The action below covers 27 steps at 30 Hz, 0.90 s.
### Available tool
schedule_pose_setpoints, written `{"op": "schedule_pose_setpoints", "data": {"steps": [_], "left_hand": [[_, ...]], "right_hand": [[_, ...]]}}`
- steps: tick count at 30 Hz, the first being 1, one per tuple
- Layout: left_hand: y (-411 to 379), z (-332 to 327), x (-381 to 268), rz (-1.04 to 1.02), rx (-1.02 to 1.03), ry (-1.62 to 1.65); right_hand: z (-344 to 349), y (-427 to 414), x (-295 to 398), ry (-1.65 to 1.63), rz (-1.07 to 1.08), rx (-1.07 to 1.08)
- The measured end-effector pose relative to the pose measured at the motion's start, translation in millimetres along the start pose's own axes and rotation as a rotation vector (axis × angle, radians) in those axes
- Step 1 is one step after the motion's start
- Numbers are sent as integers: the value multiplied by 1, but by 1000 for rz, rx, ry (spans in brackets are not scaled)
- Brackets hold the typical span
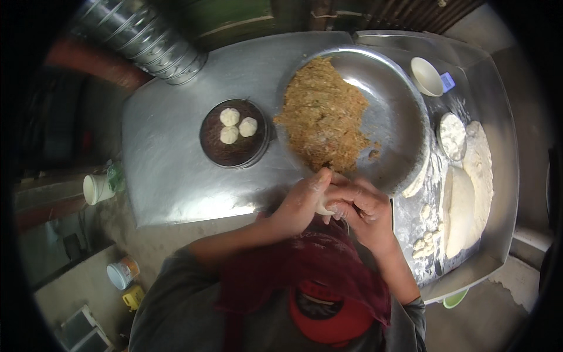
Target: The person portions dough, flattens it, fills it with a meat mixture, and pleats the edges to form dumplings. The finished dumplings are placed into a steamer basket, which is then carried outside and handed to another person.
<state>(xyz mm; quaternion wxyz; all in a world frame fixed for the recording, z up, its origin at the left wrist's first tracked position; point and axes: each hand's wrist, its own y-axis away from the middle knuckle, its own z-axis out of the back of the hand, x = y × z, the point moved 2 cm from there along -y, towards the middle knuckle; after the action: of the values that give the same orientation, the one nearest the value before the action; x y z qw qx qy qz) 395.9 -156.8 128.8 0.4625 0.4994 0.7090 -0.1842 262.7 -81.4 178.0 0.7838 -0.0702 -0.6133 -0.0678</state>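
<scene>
My left hand [303, 202] and my right hand [367, 209] meet in front of my chest at the near rim of a large metal basin [422, 132]. Between them they hold a piece of white dough [324, 207], mostly covered by the fingers. Brown minced filling [323, 110] fills the left side of the basin. To the left, a round steamer tray [211, 152] with a dark fibrous liner carries three round white buns [247, 126]. How far the dough is closed cannot be seen.
On the floured right side lie a long dough roll [458, 211], small dough pieces [424, 246], a bowl of flour [453, 136] and a white bowl [425, 77]. A stack of metal steamer rings [162, 53] stands at the far left. White buckets [122, 273] stand beyond the table's left side.
</scene>
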Motion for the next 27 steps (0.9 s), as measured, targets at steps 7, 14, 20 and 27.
{"op": "schedule_pose_setpoints", "data": {"steps": [7, 14, 20, 27], "left_hand": [[15, 44, 33, 196, -466, -320], [33, 182, 44, -343, -673, -1289], [15, 185, 0, -549, -706, -1735], [-74, 50, 11, -523, -274, -1053]], "right_hand": [[-22, -13, -9, 360, 131, 65], [76, 53, -36, 56, -321, -474], [124, 158, -138, -64, -565, -729], [258, 257, -257, 740, -778, -1010]]}}
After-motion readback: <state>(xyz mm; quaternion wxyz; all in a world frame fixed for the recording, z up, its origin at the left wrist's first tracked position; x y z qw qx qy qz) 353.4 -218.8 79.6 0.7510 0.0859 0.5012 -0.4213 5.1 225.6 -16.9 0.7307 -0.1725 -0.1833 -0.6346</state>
